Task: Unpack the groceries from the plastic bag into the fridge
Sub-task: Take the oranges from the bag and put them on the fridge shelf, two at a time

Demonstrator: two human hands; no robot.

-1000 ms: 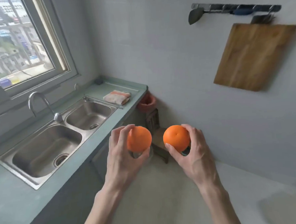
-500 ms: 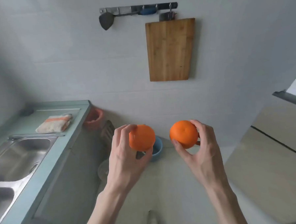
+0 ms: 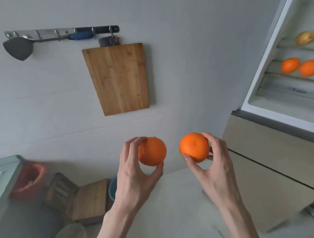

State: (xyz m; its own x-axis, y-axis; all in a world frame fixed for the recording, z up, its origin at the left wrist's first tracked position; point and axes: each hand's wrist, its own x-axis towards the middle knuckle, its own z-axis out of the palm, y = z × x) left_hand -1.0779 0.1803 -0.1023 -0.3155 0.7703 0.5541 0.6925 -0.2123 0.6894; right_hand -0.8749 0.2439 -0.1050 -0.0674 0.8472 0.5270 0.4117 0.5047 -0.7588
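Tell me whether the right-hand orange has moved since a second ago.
Yes. The orange in the right hand has travelled right, away from the sink side, past the wall-hung cutting board, towards the open fridge.

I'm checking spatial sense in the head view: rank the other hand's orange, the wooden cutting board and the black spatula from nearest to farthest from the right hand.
From the right hand:
1. The orange in the left hand, just to its left, at about the same height.
2. The cutting board, hanging on the wall, up and to the left.
3. The spatula, far upper left, on the wall rail.
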